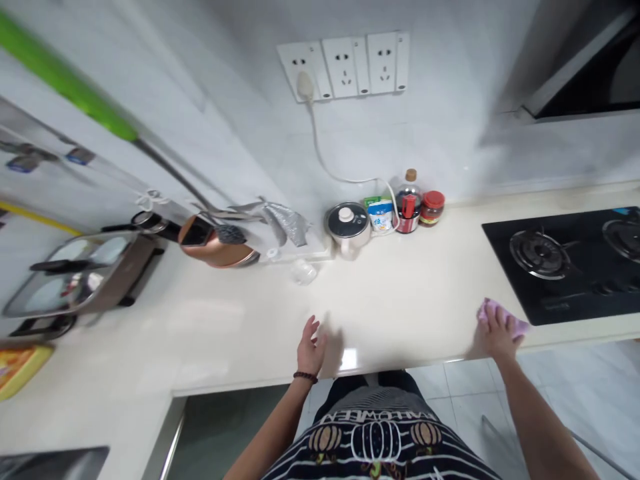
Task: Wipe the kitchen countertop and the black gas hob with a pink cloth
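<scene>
My right hand (496, 333) lies flat on a pink cloth (515, 323), pressing it onto the pale countertop (400, 300) just left of the black gas hob (565, 263). My left hand (311, 348) hovers over the counter's front edge with its fingers loosely apart and nothing in it; a dark bead bracelet sits on that wrist.
Against the back wall stand a small white rice cooker (347, 227), a blue-white packet (381, 215), a bottle (409, 193) and a red-lidded jar (433, 208). A copper pan (217, 243) and an electric grill (83, 273) sit left. A wall socket strip (345, 67) holds one plug.
</scene>
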Demonstrator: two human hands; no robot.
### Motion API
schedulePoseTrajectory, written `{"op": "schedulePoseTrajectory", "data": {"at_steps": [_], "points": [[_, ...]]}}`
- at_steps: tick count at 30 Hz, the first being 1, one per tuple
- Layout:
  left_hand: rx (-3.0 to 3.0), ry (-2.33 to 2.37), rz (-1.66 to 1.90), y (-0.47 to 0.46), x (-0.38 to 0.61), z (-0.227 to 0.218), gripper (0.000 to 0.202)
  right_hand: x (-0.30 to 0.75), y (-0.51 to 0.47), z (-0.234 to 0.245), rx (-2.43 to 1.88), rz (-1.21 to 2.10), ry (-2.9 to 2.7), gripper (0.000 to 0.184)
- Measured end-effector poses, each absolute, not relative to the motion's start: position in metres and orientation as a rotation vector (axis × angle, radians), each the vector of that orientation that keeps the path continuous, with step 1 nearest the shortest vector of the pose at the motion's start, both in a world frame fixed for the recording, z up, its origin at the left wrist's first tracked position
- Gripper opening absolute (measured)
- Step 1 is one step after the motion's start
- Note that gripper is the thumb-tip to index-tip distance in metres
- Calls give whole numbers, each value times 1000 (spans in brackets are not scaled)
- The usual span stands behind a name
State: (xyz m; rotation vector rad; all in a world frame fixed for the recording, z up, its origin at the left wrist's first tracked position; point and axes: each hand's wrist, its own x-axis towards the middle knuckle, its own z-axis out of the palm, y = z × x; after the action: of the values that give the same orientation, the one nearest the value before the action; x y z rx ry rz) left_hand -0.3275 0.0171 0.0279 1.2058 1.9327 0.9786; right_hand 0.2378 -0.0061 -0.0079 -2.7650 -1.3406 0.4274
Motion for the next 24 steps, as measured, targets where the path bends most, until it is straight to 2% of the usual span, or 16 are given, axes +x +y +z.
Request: {"op": "schedulePoseTrajectory", "data": {"at_steps": [5,8,15,20,22,24], "points": [[1105,1907,1007,-4,-365,20,75,216,17,-7,-2720,445,-836,70],[1079,1890,1019,-16,-394,22,74,155,52,-7,-2704,438,-888,68],[1020,1925,1114,-57,-492,19,75,-104,122,2,-2466,546,-1713,62],[896,1961,1204,-83,-561,5,79,-290,60,5,-1817,714,-2593,62],[834,1959,1228,-87,-580,0,80,-319,25,5,-1540,816,-2742,61],[789,1960,1248,-87,-592,-3,81,-310,-1,5,-1470,860,-2788,59]]}}
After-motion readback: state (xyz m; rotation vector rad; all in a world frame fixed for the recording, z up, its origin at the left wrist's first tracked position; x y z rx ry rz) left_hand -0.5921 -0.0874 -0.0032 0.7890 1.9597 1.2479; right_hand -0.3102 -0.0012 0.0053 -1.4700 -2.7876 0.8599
